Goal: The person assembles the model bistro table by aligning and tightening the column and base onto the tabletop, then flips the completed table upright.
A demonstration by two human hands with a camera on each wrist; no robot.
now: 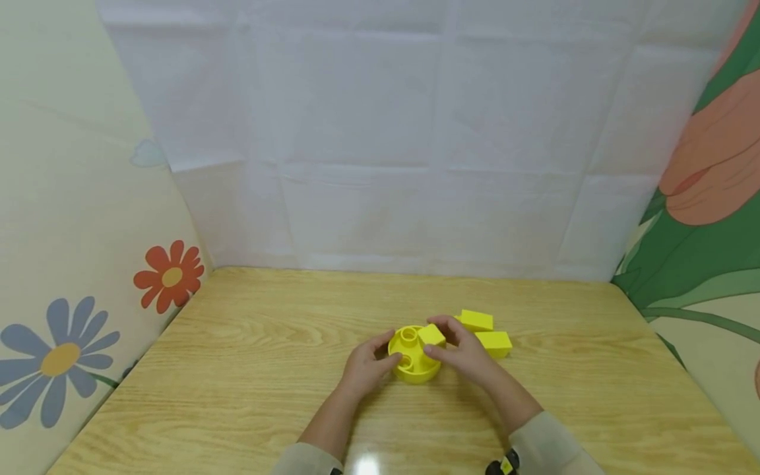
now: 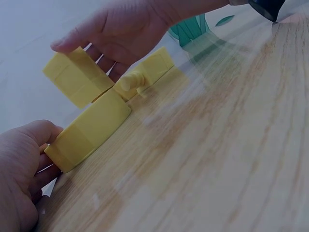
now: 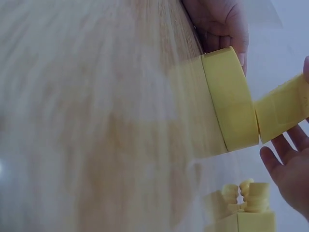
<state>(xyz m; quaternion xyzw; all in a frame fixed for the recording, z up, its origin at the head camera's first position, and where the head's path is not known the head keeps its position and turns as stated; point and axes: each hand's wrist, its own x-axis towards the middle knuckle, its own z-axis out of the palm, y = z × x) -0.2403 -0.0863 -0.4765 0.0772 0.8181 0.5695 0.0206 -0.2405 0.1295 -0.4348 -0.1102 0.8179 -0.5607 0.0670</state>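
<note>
While our left hand (image 1: 368, 366) pinches the yellow dish (image 1: 417, 377) by its nine-o'clock edge, our right hand (image 1: 468, 356) grips a block (image 1: 431, 335) between thumb and fingers at the dish's one o'clock; we cannot tell whether it is seated. Toward two o'clock lie two more blocks (image 1: 494, 343); at twelve hangs a white sheet (image 1: 380, 145).

The right wrist view's right edge cuts off the pinched block (image 3: 280, 108).

The wood-grain table (image 1: 267, 323) bears a yellow dish (image 1: 417, 377) and blocks (image 1: 493, 341).
</note>
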